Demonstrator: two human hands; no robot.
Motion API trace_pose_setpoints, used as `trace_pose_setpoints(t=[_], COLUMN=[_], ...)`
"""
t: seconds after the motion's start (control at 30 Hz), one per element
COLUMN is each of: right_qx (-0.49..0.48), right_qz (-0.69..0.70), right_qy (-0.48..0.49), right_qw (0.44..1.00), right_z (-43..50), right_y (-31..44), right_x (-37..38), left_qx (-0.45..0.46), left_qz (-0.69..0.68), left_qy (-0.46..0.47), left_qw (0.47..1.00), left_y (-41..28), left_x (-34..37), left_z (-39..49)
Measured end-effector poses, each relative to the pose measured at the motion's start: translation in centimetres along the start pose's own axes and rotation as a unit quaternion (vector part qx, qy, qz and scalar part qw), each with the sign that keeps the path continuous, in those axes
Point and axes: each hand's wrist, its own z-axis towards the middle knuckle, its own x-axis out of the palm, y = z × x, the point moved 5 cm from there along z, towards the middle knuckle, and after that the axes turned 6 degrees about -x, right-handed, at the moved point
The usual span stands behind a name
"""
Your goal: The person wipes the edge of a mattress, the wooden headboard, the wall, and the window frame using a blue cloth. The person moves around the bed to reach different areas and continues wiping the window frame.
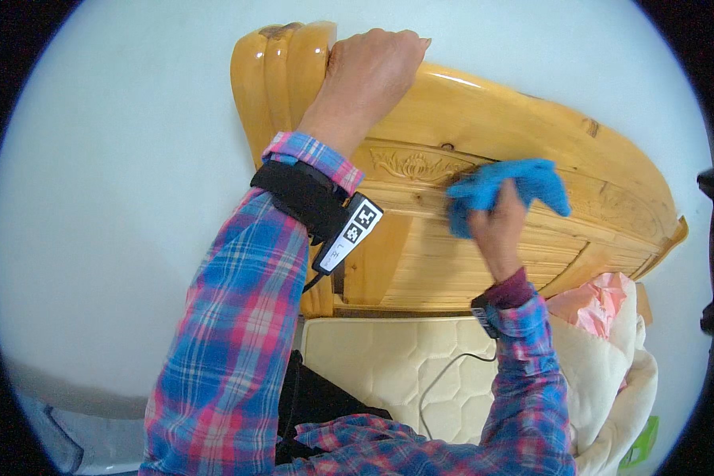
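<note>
My left hand point(378, 77) grips the top edge of a varnished wooden headboard point(476, 113), beside its rounded, grooved corner post point(279, 71). The fingers are folded over the edge and partly hidden. My right hand point(503, 220) holds a blue cloth point(511, 184) against the headboard's panel, just right of a carved floral ornament point(415, 165). The hand and cloth look slightly blurred. Part of the cloth bunches above the knuckles, and a loose end hangs to the right. Both wrists carry black straps over or beside plaid sleeves.
A cream quilted mattress point(392, 363) lies below the headboard, with a thin black cable point(425, 387) across it. Heaped cream bedding point(601, 363) and a pink cloth point(598, 306) are at the right. A pale wall point(125, 178) stands behind. Something green point(639, 443) shows at the lower right.
</note>
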Motion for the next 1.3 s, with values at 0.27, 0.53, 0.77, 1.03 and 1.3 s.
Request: trace_pose_setpoints(t=[0.27,0.53,0.77,1.03,1.3], right_qx=[-0.061,0.056,-0.031,-0.108,-0.183], right_qz=[-0.036,-0.022,-0.424,-0.159,-0.017], right_qy=[0.115,0.052,-0.051,0.026,0.106], right_qw=[0.991,0.997,0.904,0.981,0.977], right_z=[3.1,5.7,12.0,14.1,15.6], right_y=[9.6,2.7,-7.9,-3.2,7.1], right_x=[8.2,-1.0,-17.3,-9.6,-0.1], left_qx=[0.012,-0.031,-0.012,-0.002,-0.014], left_qz=[0.017,-0.010,0.006,-0.056,-0.227], left_qy=[0.006,0.050,0.034,0.044,-0.043], left_qw=[1.000,0.998,0.999,0.997,0.973], left_y=[0.0,-0.2,-0.4,-0.6,-1.6], left_x=[1.0,-0.1,0.2,-1.1,-2.8], left_z=[0.5,0.1,0.0,0.7,1.2])
